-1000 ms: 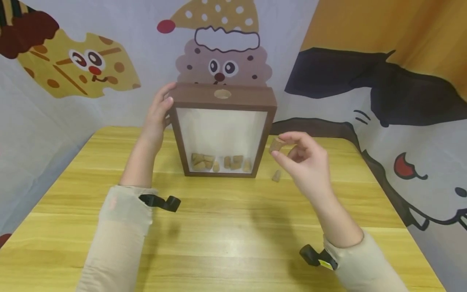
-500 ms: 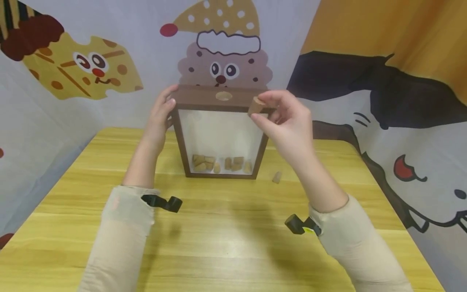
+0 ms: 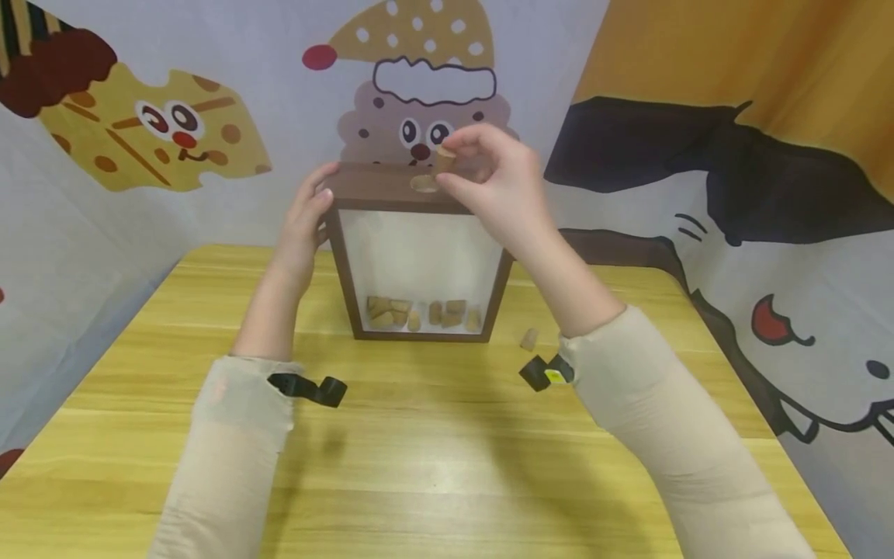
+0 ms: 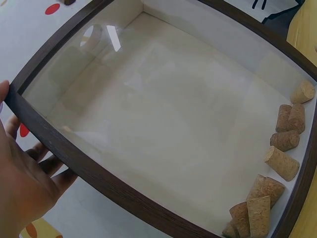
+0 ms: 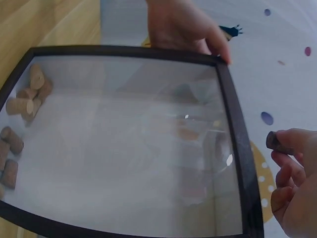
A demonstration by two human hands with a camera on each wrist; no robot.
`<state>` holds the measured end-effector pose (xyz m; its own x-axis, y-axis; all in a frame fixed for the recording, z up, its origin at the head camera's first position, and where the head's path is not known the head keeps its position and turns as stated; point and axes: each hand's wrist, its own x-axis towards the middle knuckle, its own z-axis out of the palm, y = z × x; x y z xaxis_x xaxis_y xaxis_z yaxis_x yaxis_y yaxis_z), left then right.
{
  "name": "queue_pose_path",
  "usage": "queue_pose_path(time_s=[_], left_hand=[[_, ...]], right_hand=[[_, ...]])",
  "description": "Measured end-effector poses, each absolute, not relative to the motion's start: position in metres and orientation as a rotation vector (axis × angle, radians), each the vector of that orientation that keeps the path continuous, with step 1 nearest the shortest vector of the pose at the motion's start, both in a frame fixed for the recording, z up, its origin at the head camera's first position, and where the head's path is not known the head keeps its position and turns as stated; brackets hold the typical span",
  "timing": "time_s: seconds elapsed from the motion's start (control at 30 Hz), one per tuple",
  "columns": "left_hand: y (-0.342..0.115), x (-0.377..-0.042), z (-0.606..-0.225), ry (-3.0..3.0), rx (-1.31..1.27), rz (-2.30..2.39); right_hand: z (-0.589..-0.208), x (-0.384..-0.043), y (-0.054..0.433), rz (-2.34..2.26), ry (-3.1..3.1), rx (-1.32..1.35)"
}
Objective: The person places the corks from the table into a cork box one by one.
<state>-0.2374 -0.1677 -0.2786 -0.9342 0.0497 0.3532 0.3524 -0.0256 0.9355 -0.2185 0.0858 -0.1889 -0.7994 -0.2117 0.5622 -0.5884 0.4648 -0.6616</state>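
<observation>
A brown shadow box (image 3: 370,185) with a clear front stands upright on the table, a round hole (image 3: 423,184) in its top. My left hand (image 3: 296,229) grips its upper left corner; in the left wrist view the fingers (image 4: 52,166) reach behind the frame. My right hand (image 3: 513,190) pinches a cork (image 3: 444,160) between thumb and fingertips, just above the top and right beside the hole. In the right wrist view the held cork (image 5: 277,143) points out past the fingertips. Several corks (image 4: 281,163) lie along the bottom inside the box.
One loose cork (image 3: 528,338) is on the wooden table (image 3: 419,450), right of the box. Behind stands a white backdrop (image 3: 279,93) with cartoon prints, close to the box's back. Black wrist cameras (image 3: 328,390) stick out from both sleeves.
My right hand has carried the cork up and to the left, from beside the box to the hole on top. The left hand and the box have stayed put.
</observation>
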Motion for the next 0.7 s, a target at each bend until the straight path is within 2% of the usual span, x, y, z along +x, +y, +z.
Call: queue_pose_path(time_s=[0.33, 0.7], left_hand=[[-0.168, -0.237, -0.278, -2.036, -0.425, -2.063], [-0.167, -0.237, -0.278, -2.031, -0.419, -2.063]], right_hand=[[-0.186, -0.244, 0.076, 1.18, -2.509, 0.684], [-0.182, -0.25, 0.071, 0.962, -2.724, 0.584]])
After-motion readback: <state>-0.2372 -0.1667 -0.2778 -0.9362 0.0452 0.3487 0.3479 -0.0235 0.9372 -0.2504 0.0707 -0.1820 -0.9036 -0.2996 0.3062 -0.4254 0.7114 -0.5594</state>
